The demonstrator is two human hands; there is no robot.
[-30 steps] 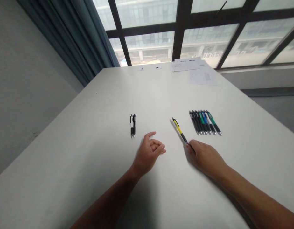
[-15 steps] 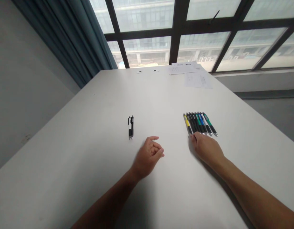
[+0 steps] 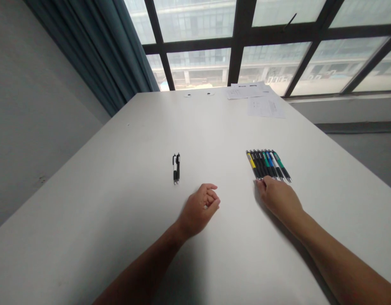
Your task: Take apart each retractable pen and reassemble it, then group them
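Observation:
On the right, a row of pens (image 3: 267, 163) lies side by side on the white table (image 3: 135, 169), with yellow, black, green, blue and white barrels. My right hand (image 3: 279, 195) rests at their near ends, fingers curled and touching or almost touching the tips. Its palm side is hidden, so what it holds, if anything, does not show. To the left lie two pens close together, a white-and-black pen (image 3: 174, 168) and a black pen (image 3: 178, 168). My left hand (image 3: 200, 207) hovers below and right of this pair, loosely curled, index finger apart, nothing visible in it.
Printed paper sheets (image 3: 267, 106) lie at the table's far right end. Two small round fittings sit near the far edge. Beyond stands a dark-framed window (image 3: 236, 42), with a blue curtain (image 3: 97, 51) at the left and a grey wall (image 3: 39, 84) beside it.
The whole view has shifted slightly, so everything appears a little further right. My right hand stays at the pens' near ends, and my left hand's fingers have curled in slightly.

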